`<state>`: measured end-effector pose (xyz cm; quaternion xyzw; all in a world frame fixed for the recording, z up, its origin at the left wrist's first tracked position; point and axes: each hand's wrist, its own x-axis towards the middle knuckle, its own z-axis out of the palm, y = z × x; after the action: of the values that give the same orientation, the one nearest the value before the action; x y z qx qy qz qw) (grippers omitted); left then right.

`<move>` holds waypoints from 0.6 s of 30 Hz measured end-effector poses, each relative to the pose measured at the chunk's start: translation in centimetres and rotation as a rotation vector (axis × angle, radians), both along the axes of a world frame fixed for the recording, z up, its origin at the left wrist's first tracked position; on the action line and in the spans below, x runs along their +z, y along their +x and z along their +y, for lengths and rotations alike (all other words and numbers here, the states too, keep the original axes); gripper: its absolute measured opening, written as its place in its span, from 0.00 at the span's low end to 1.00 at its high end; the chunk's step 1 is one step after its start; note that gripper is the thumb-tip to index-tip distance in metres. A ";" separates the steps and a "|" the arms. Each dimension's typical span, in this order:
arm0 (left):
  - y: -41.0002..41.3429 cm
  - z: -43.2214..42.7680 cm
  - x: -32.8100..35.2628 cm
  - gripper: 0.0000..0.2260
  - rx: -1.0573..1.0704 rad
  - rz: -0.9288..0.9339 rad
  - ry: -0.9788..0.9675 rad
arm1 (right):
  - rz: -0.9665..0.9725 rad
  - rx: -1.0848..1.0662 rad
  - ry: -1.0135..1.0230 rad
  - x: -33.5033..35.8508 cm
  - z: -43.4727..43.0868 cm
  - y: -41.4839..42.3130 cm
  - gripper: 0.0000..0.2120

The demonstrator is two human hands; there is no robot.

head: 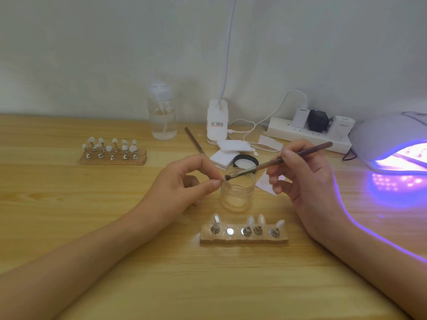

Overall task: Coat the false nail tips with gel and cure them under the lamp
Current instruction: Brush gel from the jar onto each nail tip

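My left hand point(184, 181) pinches a small nail tip on its stand between thumb and forefinger, just above an open clear gel jar point(236, 192); the tip itself is mostly hidden by my fingers. My right hand point(302, 176) grips a brown brush point(279, 160), and the bristles touch the pinched tip over the jar's rim. In front of the jar lies a wooden holder point(243, 239) with several nail tips standing on metal pegs and one bare magnet spot. A second holder point(113, 158) full of tips sits at the far left. The curing lamp point(392, 139) glows purple at the right.
The jar's black lid point(245, 161) and white cotton pads point(227, 151) lie behind the jar. A clear pump bottle point(163, 114), a white clip-lamp base point(217, 122), a power strip point(307, 132) with plugs and cables, and a spare brush point(194, 140) stand along the wall.
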<state>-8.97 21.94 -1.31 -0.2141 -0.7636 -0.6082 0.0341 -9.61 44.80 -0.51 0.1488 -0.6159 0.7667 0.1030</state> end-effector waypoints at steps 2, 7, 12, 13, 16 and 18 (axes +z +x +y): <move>0.0 0.0 0.0 0.05 0.000 0.005 -0.001 | -0.021 -0.033 0.035 -0.1 0.1 -0.1 0.06; -0.1 0.0 0.0 0.08 0.000 0.017 -0.011 | 0.003 -0.025 -0.014 -0.1 0.2 -0.1 0.08; -0.1 0.0 -0.1 0.08 0.001 0.022 -0.002 | -0.001 -0.061 0.021 -0.3 0.2 -0.2 0.07; -0.1 0.0 -0.1 0.08 0.005 0.023 -0.003 | 0.002 -0.065 0.010 -0.2 0.3 -0.2 0.08; 0.0 0.0 0.0 0.08 0.003 0.029 -0.003 | 0.023 -0.006 -0.010 -0.1 0.1 -0.1 0.08; 0.0 0.0 0.0 0.08 0.003 0.029 -0.001 | 0.020 0.007 0.012 -0.1 0.0 -0.1 0.06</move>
<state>-8.94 21.94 -1.29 -0.2219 -0.7637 -0.6045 0.0458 -9.66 44.78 -0.64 0.1591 -0.6190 0.7618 0.1056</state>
